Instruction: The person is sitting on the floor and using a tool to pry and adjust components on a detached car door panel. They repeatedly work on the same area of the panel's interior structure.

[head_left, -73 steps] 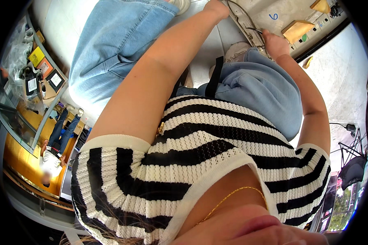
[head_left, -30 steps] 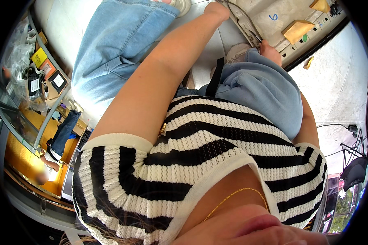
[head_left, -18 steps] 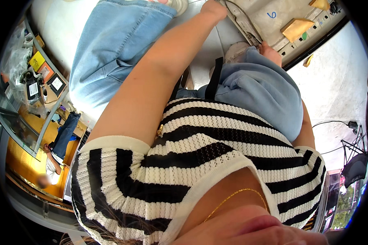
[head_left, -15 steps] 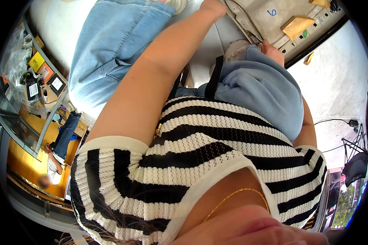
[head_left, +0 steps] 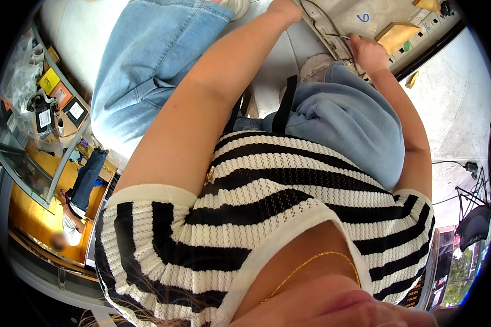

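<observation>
A cream-coloured panel (head_left: pixel 343 13) with a blue handwritten mark lies on the floor at the upper right. My right hand (head_left: pixel 368 53) rests over its near edge, fingers closed around a thin silvery rod-like tool (head_left: pixel 339 36). The tool's tip points left, toward the panel's rim. A dark cable (head_left: pixel 326 19) curves along that rim. Beside my right hand, a tan block (head_left: pixel 396 37) sits on the panel. At the top edge of the view, my left hand (head_left: pixel 285 10) is by the panel's left corner, its fingers cut off from sight.
My denim-clad knees flank the panel's near side, with a shoe (head_left: pixel 315 68) close to it. A small tan scrap (head_left: pixel 412 79) lies on the pale floor. On the left stands a glass case (head_left: pixel 30 171) with boxes on top; another person (head_left: pixel 72 226) is beyond it.
My right hand has moved up and forward, from beside my knee onto the panel. The silvery tool now shows in it. My left arm has barely moved.
</observation>
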`<state>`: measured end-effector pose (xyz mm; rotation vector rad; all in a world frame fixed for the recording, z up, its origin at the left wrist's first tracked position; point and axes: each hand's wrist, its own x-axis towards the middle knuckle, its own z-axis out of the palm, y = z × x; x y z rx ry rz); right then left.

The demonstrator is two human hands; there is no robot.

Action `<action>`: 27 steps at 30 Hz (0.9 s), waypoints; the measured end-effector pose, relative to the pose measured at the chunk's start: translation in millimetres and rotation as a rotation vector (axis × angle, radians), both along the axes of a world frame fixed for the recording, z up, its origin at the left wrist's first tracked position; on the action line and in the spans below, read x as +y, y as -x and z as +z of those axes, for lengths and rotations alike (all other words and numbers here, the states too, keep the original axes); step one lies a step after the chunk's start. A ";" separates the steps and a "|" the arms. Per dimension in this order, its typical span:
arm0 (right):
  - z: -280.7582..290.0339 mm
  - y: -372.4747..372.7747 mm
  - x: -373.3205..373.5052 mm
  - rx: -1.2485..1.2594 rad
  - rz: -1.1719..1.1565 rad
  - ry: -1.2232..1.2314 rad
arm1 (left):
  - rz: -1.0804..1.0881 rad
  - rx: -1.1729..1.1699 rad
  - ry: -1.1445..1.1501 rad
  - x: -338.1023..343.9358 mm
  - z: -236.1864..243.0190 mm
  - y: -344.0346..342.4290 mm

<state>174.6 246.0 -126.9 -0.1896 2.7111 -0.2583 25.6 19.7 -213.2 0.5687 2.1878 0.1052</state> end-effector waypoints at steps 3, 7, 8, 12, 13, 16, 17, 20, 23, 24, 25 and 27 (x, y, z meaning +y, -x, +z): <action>0.4 0.6 5.5 -0.087 0.014 -0.015 | 0.342 -0.068 -0.035 8.4 30.9 -4.0; 7.5 4.1 2.1 -0.155 0.040 0.006 | -0.076 0.020 -0.012 -2.4 -0.9 -1.2; 8.5 4.1 1.5 -0.177 0.037 0.000 | -0.034 0.007 -0.017 -2.4 -2.2 -2.2; 7.4 7.2 1.9 -0.213 0.033 0.011 | -0.073 0.033 -0.030 -2.6 -6.4 -2.5; 5.7 8.4 2.5 -0.212 0.039 0.015 | -0.002 0.022 -0.042 -3.7 -6.8 -3.6; -1.3 4.1 5.7 -0.217 0.022 0.028 | 0.191 -0.030 -0.064 -0.6 1.2 -6.0; -0.1 5.4 4.1 -0.217 0.013 0.034 | 0.250 -0.054 -0.054 1.8 13.1 -5.9; 13.8 -3.4 -5.2 -0.268 -0.073 0.010 | 0.284 -0.060 -0.090 2.1 16.7 -5.1; 14.0 -9.8 -7.4 -0.174 -0.157 0.085 | 0.230 -0.017 -0.129 1.5 15.7 -5.5; 13.5 -10.9 -6.7 -0.169 -0.173 0.073 | 0.204 -0.002 -0.138 2.3 15.2 -5.6; 12.9 -12.4 -5.5 -0.164 -0.190 0.060 | 0.179 -0.004 -0.123 2.6 11.0 -5.4; 9.3 -17.6 -2.5 -0.132 -0.190 0.061 | 0.134 -0.008 -0.087 -2.2 -5.6 -6.1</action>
